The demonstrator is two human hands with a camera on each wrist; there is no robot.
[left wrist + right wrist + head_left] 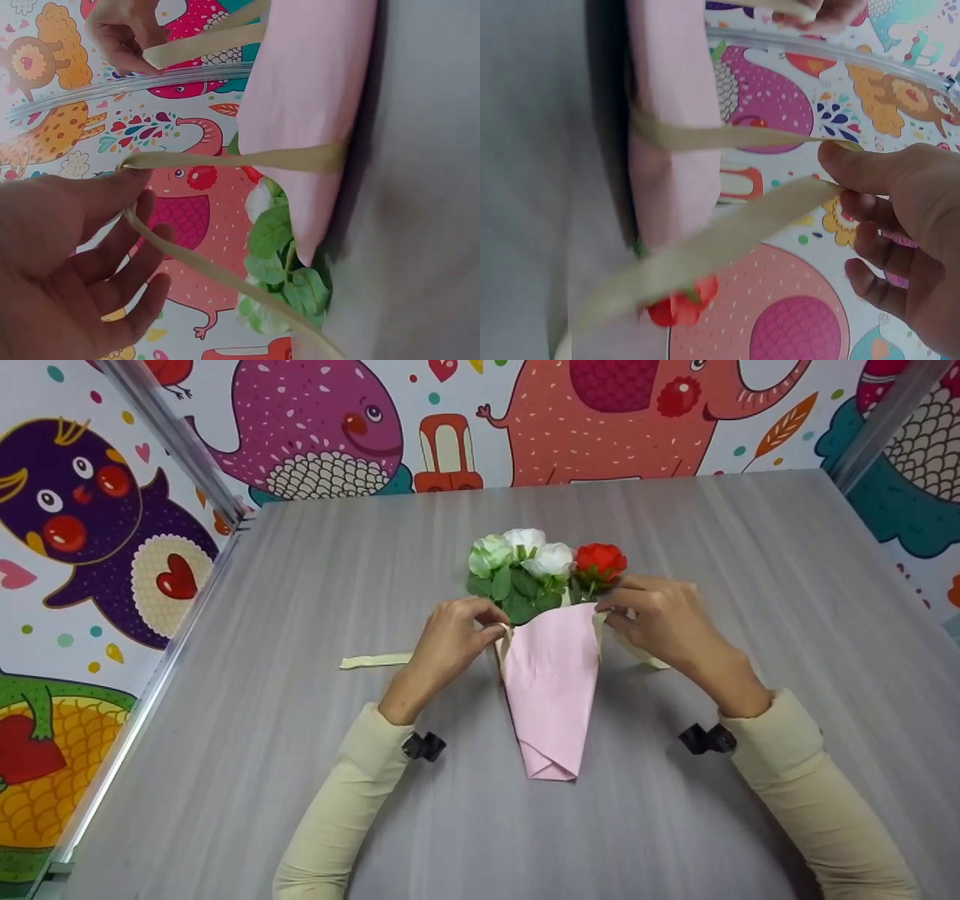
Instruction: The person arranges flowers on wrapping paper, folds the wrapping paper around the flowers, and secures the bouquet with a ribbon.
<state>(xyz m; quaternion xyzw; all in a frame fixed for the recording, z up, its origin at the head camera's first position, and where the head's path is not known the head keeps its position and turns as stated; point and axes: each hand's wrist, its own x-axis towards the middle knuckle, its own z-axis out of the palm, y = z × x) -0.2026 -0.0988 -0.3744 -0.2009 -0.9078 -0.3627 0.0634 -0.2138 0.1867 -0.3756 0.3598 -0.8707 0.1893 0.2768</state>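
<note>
A bouquet wrapped in pink paper [553, 690] lies on the table, its narrow folded end toward me. White roses [551, 559], a pale green rose [490, 555], green leaves and a red rose [600, 564] stick out of the far end. A cream ribbon [300, 159] passes around the wrap. My left hand [454, 641] pinches the ribbon between thumb and forefinger at the wrap's left edge. At the right edge, my right hand [667, 619] pinches the other side of the ribbon [727, 138]. Ribbon tails hang from both hands.
The left ribbon tail [375, 661] stretches over the grey table [262, 780], and the right tail [651, 658] lies under the right hand. Printed cartoon panels [465, 427] with metal edge strips stand at the back and sides.
</note>
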